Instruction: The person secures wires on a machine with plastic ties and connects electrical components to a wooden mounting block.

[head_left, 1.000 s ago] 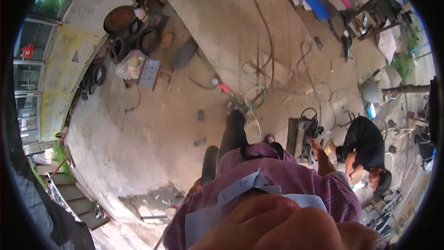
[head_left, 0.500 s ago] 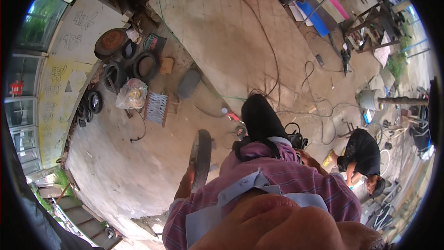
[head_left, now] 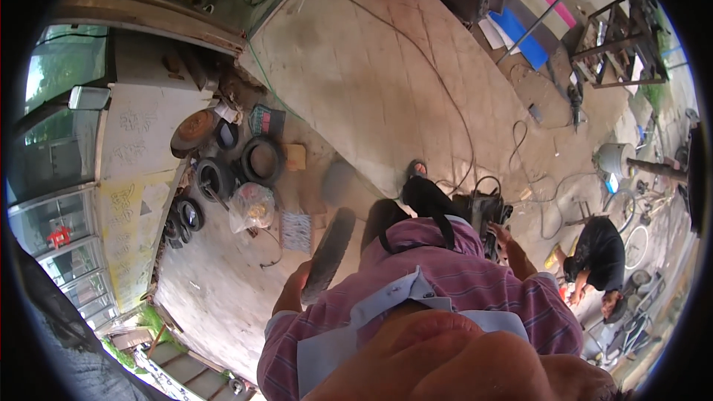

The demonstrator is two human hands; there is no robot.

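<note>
At my left side I carry a black tyre (head_left: 331, 249), its tread seen edge-on. My left hand (head_left: 298, 282) grips it by the lower edge, the fingers partly hidden behind it. My right hand (head_left: 499, 236) is on the other side of my body, at a dark object with a thin black loop (head_left: 488, 204). Its exact kind I cannot make out. Those fingers curl against it and look closed on it. One sandalled foot (head_left: 418, 168) shows ahead of my dark trousers, on the edge of a paler concrete strip.
Several tyres (head_left: 261, 160), a clear plastic bag (head_left: 251, 206) and a metal spring rack (head_left: 296, 232) lie on the left. A cable (head_left: 438, 67) crosses the concrete ahead. To the right, another person (head_left: 598, 256) crouches among bicycle parts, near a bucket (head_left: 615, 158).
My view has turned, so the tyre pile has shifted right. A foot has stepped forward onto the concrete strip. The tyre stays in my left hand, now more tilted.
</note>
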